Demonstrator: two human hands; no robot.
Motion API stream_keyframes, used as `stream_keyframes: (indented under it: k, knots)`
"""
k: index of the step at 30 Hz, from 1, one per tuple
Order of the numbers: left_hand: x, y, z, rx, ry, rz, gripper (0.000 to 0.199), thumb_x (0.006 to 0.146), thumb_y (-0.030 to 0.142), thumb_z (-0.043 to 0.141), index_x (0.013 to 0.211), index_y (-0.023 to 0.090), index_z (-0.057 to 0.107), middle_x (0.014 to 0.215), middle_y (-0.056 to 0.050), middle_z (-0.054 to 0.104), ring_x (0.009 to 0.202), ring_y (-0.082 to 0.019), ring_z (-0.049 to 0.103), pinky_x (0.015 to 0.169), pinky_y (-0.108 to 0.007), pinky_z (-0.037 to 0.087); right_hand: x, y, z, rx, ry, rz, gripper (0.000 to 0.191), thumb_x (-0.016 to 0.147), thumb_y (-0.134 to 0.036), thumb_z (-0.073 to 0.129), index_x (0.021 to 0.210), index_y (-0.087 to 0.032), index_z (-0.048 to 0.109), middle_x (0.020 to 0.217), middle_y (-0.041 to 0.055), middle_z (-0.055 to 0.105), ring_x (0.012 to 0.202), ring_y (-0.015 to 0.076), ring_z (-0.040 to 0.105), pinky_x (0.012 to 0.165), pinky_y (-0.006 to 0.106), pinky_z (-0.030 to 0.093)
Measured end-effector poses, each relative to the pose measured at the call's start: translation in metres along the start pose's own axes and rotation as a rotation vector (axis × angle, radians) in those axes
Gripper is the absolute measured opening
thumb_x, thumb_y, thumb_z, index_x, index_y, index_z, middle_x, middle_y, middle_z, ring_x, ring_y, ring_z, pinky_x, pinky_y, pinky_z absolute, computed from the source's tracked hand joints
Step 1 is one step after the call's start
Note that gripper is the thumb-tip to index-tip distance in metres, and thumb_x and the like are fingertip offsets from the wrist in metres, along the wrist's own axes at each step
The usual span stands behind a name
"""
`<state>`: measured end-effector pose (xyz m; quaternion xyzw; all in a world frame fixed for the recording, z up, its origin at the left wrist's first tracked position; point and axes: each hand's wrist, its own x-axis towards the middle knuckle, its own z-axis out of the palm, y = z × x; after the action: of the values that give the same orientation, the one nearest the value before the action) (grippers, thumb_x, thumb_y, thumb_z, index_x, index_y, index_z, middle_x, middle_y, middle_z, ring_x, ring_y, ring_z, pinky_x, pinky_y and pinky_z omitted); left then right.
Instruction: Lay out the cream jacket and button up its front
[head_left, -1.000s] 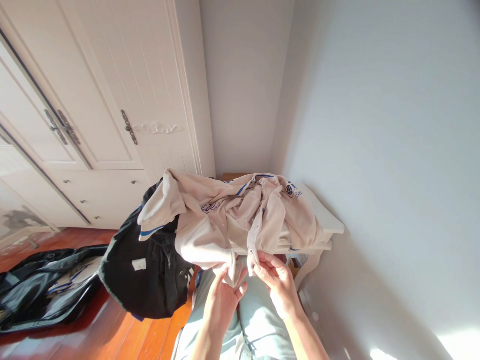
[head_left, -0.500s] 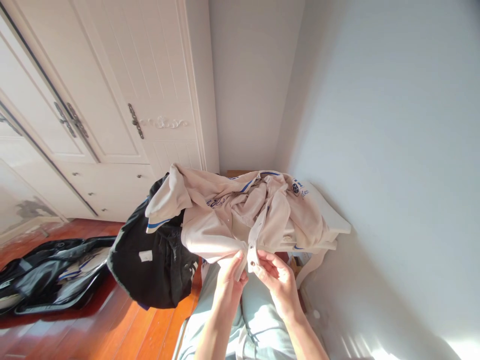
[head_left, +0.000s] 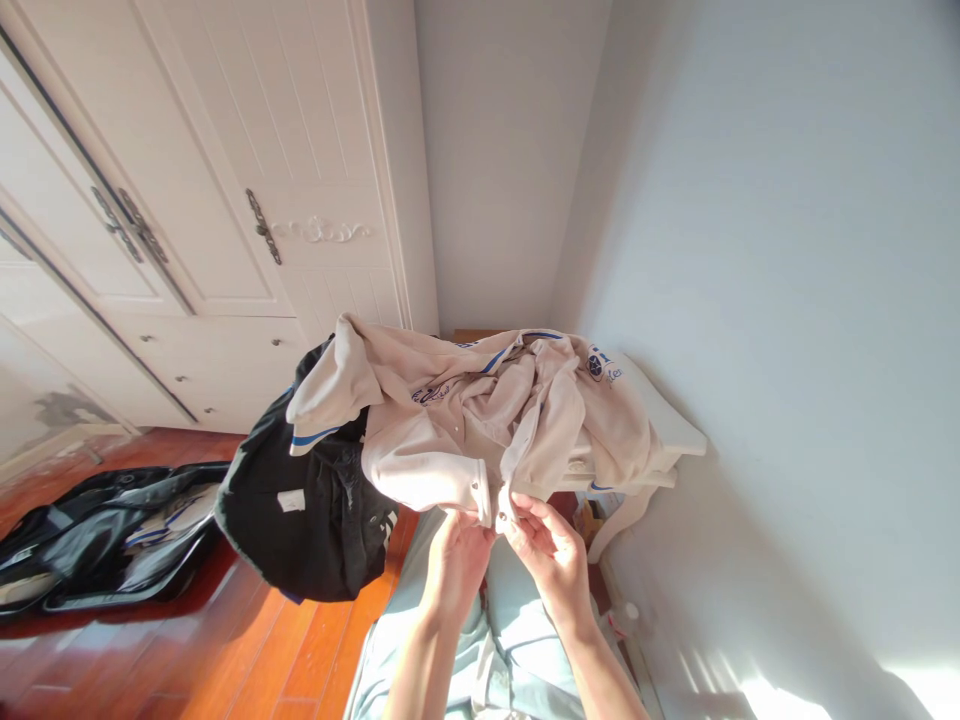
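Note:
A beige jacket [head_left: 420, 450] with blue-striped trim and dark blue lettering lies spread and creased over a small white table [head_left: 679, 435]. My left hand [head_left: 461, 550] pinches the bottom corner of the jacket's left-hand front edge, where a snap button shows just above the fingers. My right hand [head_left: 546, 550] grips the bottom corner of the other front edge, with a snap near its fingertips. The two edges are close side by side with a narrow gap; I cannot tell whether they touch at the fingertips.
Left of the jacket hangs a black garment [head_left: 300, 520] with a white label. An open black suitcase [head_left: 112, 540] with clothes lies on the reddish wooden floor [head_left: 300, 660]. A white wardrobe [head_left: 315, 120] stands behind, and a pale wall [head_left: 787, 300] rises on the right.
My left hand has shifted its hold beneath the left edge, so that edge now lies flat with its snap showing. My right hand keeps its pinch; the view has tilted slightly.

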<state>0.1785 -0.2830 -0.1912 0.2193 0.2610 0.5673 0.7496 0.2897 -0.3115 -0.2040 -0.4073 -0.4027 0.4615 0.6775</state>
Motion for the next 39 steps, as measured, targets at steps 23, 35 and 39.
stream_keyframes:
  k: [23, 35, 39]
  knots:
    - [-0.011, -0.004, -0.038, 0.201, -0.251, -0.025, 0.056, 0.087, 0.064, 0.058, 0.119, 0.02, 0.072, 0.11, -0.014, 0.068, 0.113, -0.034, 0.059, 0.092, -0.048, 0.049, 0.018, -0.002, 0.004, -0.548, -0.41, -0.304, 0.018, 0.09, -0.024, 0.061, 0.101, -0.019, 0.074, 0.107, 0.0095, 0.067, 0.092, 0.0193, 0.065, 0.077, 0.025, 0.054]
    - [0.002, -0.018, -0.037, -0.125, -0.013, -0.012, 0.015, 0.075, 0.02, 0.082, 0.082, 0.013, 0.072, 0.081, -0.005, 0.066, 0.074, -0.013, 0.059, 0.064, -0.023, 0.048, 0.029, 0.012, 0.009, 0.024, -0.11, 0.178, 0.025, 0.073, -0.038, 0.082, 0.085, -0.019, 0.074, 0.073, 0.0032, 0.071, 0.064, 0.0159, 0.063, 0.06, 0.025, 0.052]
    - [0.002, -0.022, -0.034, -0.246, -0.013, -0.115, 0.023, 0.066, 0.018, 0.088, 0.078, 0.009, 0.07, 0.063, 0.002, 0.054, 0.055, -0.005, 0.045, 0.052, -0.017, 0.04, 0.024, 0.011, 0.006, 0.035, -0.144, 0.175, 0.025, 0.074, -0.038, 0.083, 0.089, -0.019, 0.075, 0.076, 0.0043, 0.072, 0.066, 0.0183, 0.066, 0.061, 0.028, 0.055]
